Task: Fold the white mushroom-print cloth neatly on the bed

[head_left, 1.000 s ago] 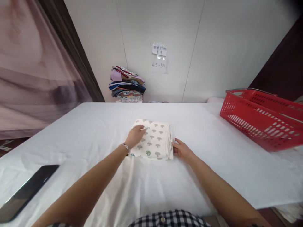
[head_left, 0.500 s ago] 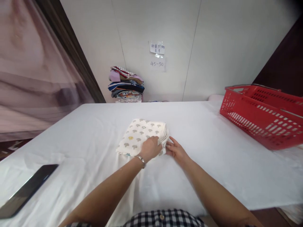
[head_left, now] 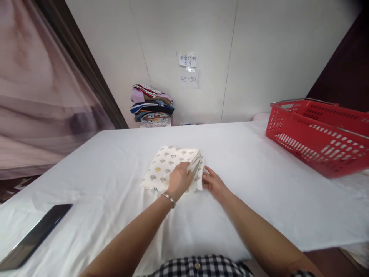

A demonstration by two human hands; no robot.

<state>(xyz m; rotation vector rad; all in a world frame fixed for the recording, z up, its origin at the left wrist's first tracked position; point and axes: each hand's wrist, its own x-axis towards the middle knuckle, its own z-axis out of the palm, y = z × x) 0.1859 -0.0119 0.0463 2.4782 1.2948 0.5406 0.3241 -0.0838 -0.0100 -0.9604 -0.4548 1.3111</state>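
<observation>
A folded white cloth (head_left: 164,163) with grey mushroom prints and one yellow print lies in the middle of the table. My left hand (head_left: 181,177), with a silver bracelet at the wrist, is closed on the upper layers near the right edge and holds them lifted. Below them the lowest layer shows flat, its mushroom prints facing up. My right hand (head_left: 215,184) rests just beside the cloth's right edge, fingers apart; its fingertips are at that edge, and I cannot tell whether they touch it.
A white sheet covers the table (head_left: 245,154). At the left front lies a black phone-like slab (head_left: 37,234). A red plastic basket (head_left: 314,134) stands at the right. Behind the table rises a stack of folded fabrics (head_left: 152,105), beside paper signs (head_left: 188,69) on the wall.
My left hand has raised the upper layers at the right edge and shifted slightly left, so the bottom layer now shows. My right hand has barely moved. The view has shifted a little.
</observation>
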